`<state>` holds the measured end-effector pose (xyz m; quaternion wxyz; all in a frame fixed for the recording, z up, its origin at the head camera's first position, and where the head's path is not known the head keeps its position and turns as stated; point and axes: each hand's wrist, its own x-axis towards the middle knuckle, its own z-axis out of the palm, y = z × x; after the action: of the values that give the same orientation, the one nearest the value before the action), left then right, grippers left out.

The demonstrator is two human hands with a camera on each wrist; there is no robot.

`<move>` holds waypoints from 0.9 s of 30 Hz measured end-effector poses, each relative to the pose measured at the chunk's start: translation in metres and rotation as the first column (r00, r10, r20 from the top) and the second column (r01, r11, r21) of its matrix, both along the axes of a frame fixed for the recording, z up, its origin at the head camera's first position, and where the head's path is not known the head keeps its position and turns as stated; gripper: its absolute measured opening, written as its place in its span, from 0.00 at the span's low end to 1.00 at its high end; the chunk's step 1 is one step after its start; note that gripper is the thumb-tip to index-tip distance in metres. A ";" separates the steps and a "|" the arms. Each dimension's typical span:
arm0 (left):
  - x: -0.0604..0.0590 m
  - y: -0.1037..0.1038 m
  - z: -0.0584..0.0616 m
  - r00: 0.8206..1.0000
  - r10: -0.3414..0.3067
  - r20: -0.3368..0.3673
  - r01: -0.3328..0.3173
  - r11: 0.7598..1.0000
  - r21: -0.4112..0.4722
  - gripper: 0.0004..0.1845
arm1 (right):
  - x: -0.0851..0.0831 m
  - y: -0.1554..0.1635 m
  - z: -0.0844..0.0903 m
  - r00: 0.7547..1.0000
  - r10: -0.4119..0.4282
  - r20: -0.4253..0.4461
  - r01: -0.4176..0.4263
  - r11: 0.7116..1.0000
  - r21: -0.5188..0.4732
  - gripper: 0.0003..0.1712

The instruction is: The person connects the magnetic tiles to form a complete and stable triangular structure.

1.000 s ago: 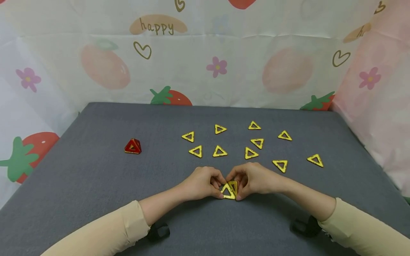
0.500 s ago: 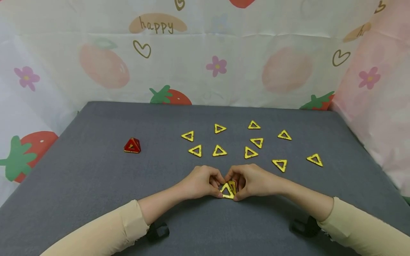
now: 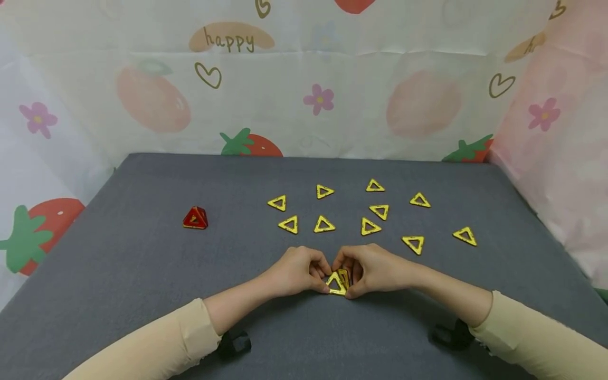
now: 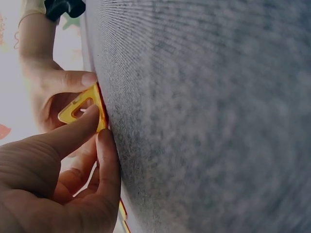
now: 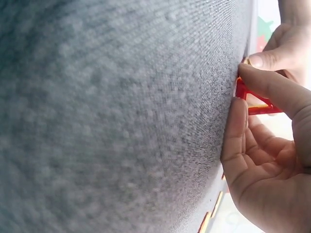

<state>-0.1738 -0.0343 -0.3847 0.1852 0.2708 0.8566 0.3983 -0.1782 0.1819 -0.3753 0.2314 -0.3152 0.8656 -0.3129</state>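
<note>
Low at the centre of the head view, my left hand (image 3: 295, 272) and right hand (image 3: 380, 269) meet over two triangular magnetic tiles. With thumb and fingers, the left pinches the front yellow tile (image 3: 338, 292) by its left side. My right hand grips the second tile (image 3: 344, 274), which leans against the first at an angle along its right side. In the left wrist view the yellow tile (image 4: 67, 114) stands tilted up, its lower edge close to the cloth. Seen from the right wrist, the outer face of a tile (image 5: 258, 110) is red.
Several yellow triangular tiles (image 3: 324, 225) lie flat, spread over the middle and right of the grey cloth-covered table (image 3: 119, 295). Off to the left stands a small red pyramid (image 3: 195, 218) built of such tiles. A printed curtain (image 3: 361, 68) borders the back and sides.
My right hand has shifted slightly left with its tile, closer against my left hand's tile. Both hands keep their grips. The head view has drifted a little.
</note>
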 end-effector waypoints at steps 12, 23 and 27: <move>-0.004 -0.006 0.003 1.000 -0.017 0.000 0.017 1.000 -0.012 0.09 | 0.001 0.000 -0.001 1.000 -0.003 0.016 0.003 1.000 0.003 0.24; -0.041 -0.030 0.016 0.986 0.152 -0.072 -0.152 0.988 -0.003 0.11 | -0.001 0.000 0.000 1.000 0.004 0.020 -0.004 1.000 -0.006 0.23; -0.058 -0.043 0.016 0.963 0.241 -0.118 -0.243 0.970 -0.005 0.14 | -0.001 0.000 0.001 1.000 0.005 0.018 -0.005 1.000 -0.010 0.23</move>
<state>-0.2315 -0.0768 -0.3682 0.0876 0.1852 0.8963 0.3932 -0.1796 0.1821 -0.3747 0.2383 -0.3156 0.8612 -0.3193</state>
